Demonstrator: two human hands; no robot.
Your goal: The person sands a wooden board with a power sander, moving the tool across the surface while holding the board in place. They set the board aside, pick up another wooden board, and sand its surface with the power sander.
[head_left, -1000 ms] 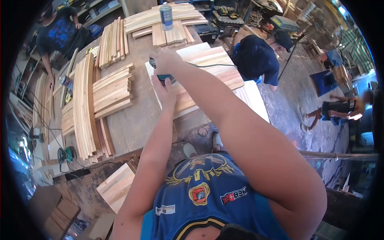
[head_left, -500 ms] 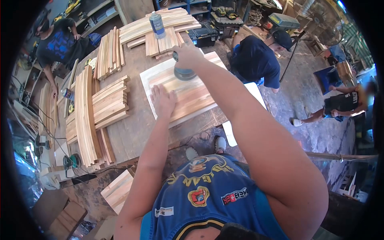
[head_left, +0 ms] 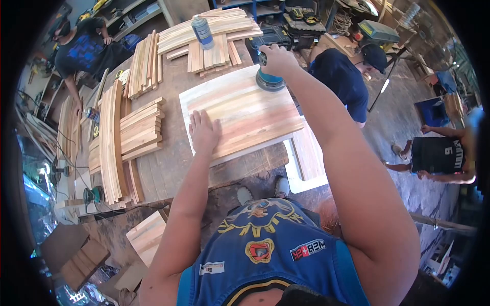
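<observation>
An orbital sander [head_left: 269, 82] rests on the far right corner of a wooden panel [head_left: 242, 109] made of joined strips. My right hand [head_left: 278, 60] is wrapped round the sander's top. Flat on the panel's left part lies my left hand [head_left: 204, 131], fingers spread, holding nothing. A pale sheet [head_left: 186, 106] shows under the panel along its left and near edges. The sander's pad hides the panel surface beneath it.
Stacked wooden strips [head_left: 140, 127] cover the left of the worktable [head_left: 176, 171]. A spray can [head_left: 203, 33] stands on more strips behind the panel. One person [head_left: 339, 76] bends near the right edge, another [head_left: 84, 51] stands far left, a third [head_left: 439, 153] at right.
My right hand and the sander have slid right across the panel to its far right corner. My left hand stays on the panel's left part.
</observation>
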